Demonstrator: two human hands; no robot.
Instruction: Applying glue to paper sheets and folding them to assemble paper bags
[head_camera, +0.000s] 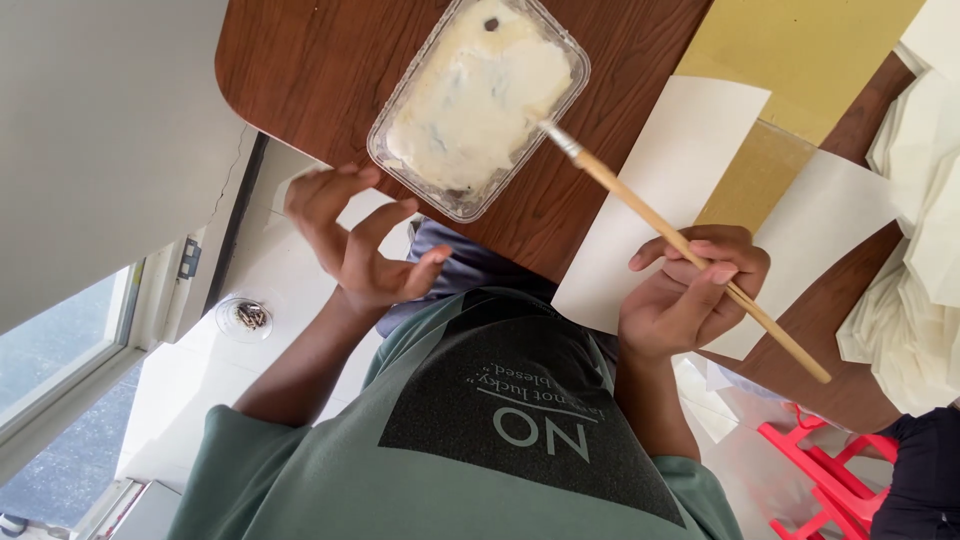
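While my right hand (690, 290) pinched the brush (680, 240) into the paste tub (478, 100), left hand (350, 245) hovered, fingers spread.

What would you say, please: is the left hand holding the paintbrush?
No, the right hand grips the paintbrush; the left hand is open and empty.

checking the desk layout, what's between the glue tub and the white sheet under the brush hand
Only bare brown tabletop, crossed above by the brush, between tub and sheet, in the head view.

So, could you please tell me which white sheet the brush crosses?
The left white sheet, nearest the plastic tray; the brush in the right hand passes over it. The other white sheet lies farther right.
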